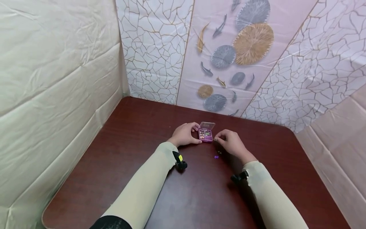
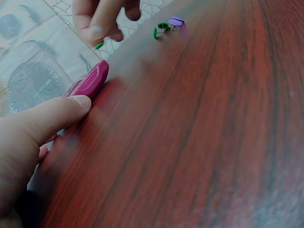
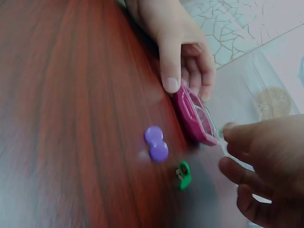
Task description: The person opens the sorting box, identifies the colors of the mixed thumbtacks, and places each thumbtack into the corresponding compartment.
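A small pink box [image 1: 206,139] with compartments lies on the table, its clear lid [image 1: 208,125] raised at the back. Several small pieces sit in its compartments. My left hand [image 1: 185,134] holds the box from the left, thumb at the near edge and fingers farther back. Just right of the box, my right hand [image 1: 231,142] pinches a green thumbtack [image 2: 99,45] between thumb and forefinger, close to the box's side. Two purple thumbtacks [image 3: 156,142] lie on the tabletop nearer me. Beside them are green thumbtacks [image 2: 163,26], partly overlapping in the left wrist view.
The dark reddish-brown table [image 1: 194,190] has rounded corners. A patterned cloth [image 1: 155,51] with fish and leaf shapes hangs behind it. Pale cloth [image 1: 60,89] covers the left side, and more cloth [image 1: 337,143] hangs on the right. Both forearms wear cream sleeves and black wrist straps.
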A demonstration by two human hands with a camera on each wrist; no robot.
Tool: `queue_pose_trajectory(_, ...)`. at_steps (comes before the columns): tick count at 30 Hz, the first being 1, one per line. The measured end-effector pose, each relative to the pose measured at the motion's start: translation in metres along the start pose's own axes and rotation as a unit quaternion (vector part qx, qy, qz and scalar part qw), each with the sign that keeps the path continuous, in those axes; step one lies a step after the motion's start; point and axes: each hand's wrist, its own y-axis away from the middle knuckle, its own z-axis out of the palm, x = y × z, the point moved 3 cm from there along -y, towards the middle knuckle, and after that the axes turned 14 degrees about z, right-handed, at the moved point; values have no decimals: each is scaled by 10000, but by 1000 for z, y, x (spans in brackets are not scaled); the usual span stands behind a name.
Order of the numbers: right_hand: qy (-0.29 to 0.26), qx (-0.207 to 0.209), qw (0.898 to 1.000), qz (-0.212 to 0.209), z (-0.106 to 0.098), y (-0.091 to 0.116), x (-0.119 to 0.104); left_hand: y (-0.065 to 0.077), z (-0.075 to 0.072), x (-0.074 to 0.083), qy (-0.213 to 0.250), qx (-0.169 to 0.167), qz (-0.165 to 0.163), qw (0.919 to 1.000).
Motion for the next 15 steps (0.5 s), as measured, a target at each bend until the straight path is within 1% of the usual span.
queue_pose_trajectory(2, -107, 156, 9997, 150, 4, -7, -3, 1, 0, 0, -6, -8, -11, 10000)
queue_pose_trajectory(4, -196, 299, 9991, 215, 7, -13, -7, 2, -1, 0, 2, 7, -6, 10000)
queue_pose_trajectory(7, -269, 417, 9983, 319, 12, -22, -12, 1, -1, -2, 21, 34, 27, 10000)
queue_pose_trajectory(11, -95, 351, 9988, 341, 18, -29, -16, -1, 1, -5, 10, 27, 104, 9999)
queue_pose_trajectory(15, 140, 213, 9995, 191, 20, -33, -17, -2, 0, -5, -34, 39, 141, 9999)
